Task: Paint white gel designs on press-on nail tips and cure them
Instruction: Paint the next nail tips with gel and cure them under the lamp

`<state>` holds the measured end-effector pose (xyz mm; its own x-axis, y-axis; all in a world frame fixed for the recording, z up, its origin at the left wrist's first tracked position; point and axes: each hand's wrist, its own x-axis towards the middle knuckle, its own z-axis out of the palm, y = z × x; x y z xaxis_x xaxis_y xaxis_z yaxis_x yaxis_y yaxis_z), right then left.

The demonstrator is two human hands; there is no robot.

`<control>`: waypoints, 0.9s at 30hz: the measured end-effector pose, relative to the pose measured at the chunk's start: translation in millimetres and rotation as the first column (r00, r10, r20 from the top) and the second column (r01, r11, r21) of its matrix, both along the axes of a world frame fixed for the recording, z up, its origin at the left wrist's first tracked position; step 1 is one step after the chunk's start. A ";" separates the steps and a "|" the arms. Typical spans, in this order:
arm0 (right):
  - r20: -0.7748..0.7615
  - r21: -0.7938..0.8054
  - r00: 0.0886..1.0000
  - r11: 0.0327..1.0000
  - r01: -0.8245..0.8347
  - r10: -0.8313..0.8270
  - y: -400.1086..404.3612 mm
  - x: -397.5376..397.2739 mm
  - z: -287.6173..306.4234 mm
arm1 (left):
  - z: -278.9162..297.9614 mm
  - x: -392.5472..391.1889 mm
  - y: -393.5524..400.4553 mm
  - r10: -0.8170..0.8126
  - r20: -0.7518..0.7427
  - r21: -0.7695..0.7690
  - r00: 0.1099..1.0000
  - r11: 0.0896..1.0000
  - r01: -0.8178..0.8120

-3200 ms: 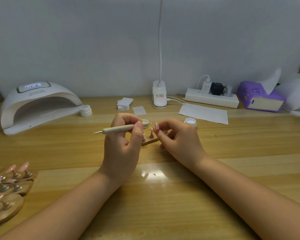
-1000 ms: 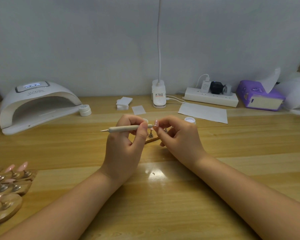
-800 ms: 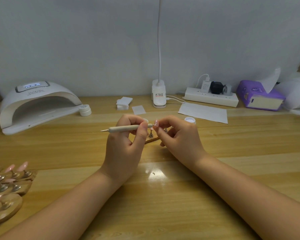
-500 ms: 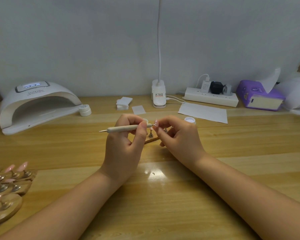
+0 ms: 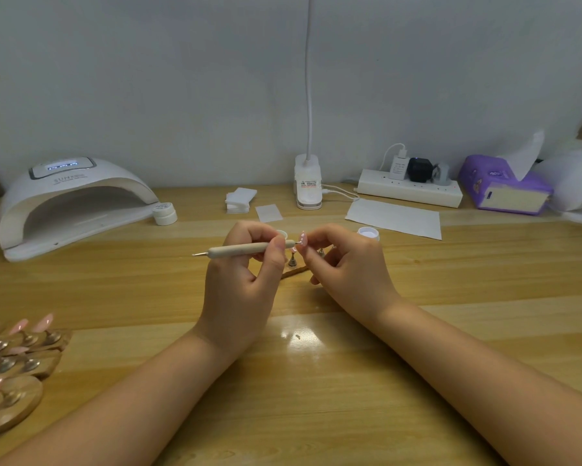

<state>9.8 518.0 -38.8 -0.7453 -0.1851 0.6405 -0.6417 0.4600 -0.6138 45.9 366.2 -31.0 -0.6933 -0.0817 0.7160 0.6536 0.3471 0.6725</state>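
My left hand grips a beige dotting pen held level, its right tip touching a pink nail tip. My right hand pinches that nail tip between thumb and forefinger above the table. Below the hands a small wooden holder carries metal nail stands. A small white gel pot shows just behind my left thumb. An open white jar stands right of my right hand. The white curing lamp sits at the far left, its display lit.
Wooden stands with several pink nail tips lie at the left front edge. A closed white jar sits by the lamp. Wipes, a desk lamp base, paper sheet, power strip and purple tissue pack line the back.
Over the last three seconds the hands rose slightly and the pen tip came to the nail tip; in the last second almost nothing moved.
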 end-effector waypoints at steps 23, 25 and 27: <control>0.020 -0.013 1.000 1.000 -0.001 0.001 -0.1 -0.2 -0.2 | 0.6 0.7 1.1 -0.009 0.002 0.019 1.000 1.000 0.009; 0.019 -0.007 1.000 1.000 0.000 0.000 -0.2 -0.5 0.1 | 1.0 1.2 1.4 -0.012 -0.004 0.024 1.000 1.000 0.012; 0.023 -0.005 1.000 1.000 0.001 -0.001 -0.4 -0.6 -0.1 | 1.0 1.8 1.8 -0.018 0.004 0.009 1.000 1.000 0.018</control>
<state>9.2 517.7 -38.8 -0.7603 -0.1811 0.6239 -0.6266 0.4578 -0.6307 47.6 368.0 -30.1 -0.6978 -0.0757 0.7123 0.6569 0.3287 0.6785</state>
